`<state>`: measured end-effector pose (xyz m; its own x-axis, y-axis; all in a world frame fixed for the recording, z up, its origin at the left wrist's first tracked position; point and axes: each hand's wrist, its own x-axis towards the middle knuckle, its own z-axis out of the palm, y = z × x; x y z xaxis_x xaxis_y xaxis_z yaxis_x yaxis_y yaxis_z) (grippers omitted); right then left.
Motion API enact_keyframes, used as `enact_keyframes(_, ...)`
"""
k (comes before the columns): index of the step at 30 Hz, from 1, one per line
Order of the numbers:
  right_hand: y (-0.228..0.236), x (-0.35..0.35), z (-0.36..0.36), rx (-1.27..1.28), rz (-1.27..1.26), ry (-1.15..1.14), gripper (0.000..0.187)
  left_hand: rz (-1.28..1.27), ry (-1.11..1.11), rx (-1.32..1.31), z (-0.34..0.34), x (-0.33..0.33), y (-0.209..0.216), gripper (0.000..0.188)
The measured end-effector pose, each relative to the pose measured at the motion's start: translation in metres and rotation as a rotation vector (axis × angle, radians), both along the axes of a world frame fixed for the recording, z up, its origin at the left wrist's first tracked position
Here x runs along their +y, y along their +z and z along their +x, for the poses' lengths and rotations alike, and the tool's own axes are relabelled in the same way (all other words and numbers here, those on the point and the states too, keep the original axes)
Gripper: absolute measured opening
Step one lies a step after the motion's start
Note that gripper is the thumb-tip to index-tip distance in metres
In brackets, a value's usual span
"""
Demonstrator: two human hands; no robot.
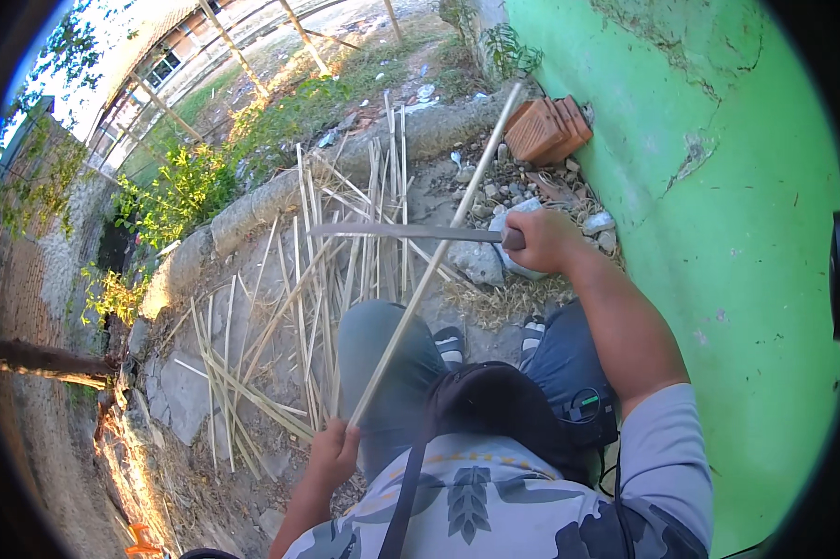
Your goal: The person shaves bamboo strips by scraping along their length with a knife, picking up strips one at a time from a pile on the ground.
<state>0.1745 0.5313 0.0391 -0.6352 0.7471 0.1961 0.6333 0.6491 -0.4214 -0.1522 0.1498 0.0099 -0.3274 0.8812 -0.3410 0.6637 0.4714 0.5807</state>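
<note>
A long, pale bamboo strip slants up and away to the right across my left knee. My left hand is closed round its near end, low at the left. In my right fist is the dark handle of a machete, whose long blade points left. The blade crosses the strip in its upper half; whether they touch I cannot tell. Many similar bamboo strips lie loosely heaped on the ground ahead and left, with more crossed strips near my left hand.
A green wall rises close on my right. Stacked terracotta blocks stand against it, beside rubble and a large pale stone. Beyond the strips runs a low concrete kerb, with a leafy bush behind it.
</note>
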Motion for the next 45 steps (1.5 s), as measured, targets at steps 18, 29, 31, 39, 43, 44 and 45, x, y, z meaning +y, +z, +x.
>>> enact_keyframes(18,-0.332,0.149,-0.248,-0.149,-0.066,0.113,0.019,0.111,-0.026,-0.077,-0.227,0.158,-0.326,0.040)
enact_keyframes(29,-0.426,0.169,-0.343,-0.207,-0.201,0.066,0.013,0.095,-0.040,-0.009,-0.304,0.162,-0.403,0.039)
enact_keyframes(31,-0.422,0.148,-0.344,-0.111,-0.208,0.102,0.013,0.076,-0.033,-0.015,-0.306,0.147,-0.394,0.039)
enact_keyframes(39,-0.348,0.126,-0.319,-0.161,-0.161,0.057,0.013,0.120,-0.037,-0.013,-0.284,0.125,-0.331,0.038)
enact_keyframes(43,-0.349,0.103,-0.300,-0.069,-0.227,0.015,0.015,0.068,-0.039,0.001,-0.273,0.099,-0.329,0.037)
enact_keyframes(44,-0.349,0.097,-0.297,-0.019,-0.200,0.032,0.014,0.080,-0.035,-0.014,-0.269,0.096,-0.331,0.037)
enact_keyframes(45,-0.350,0.094,-0.295,0.025,-0.199,0.082,0.014,0.091,-0.032,-0.028,-0.265,0.092,-0.333,0.036)
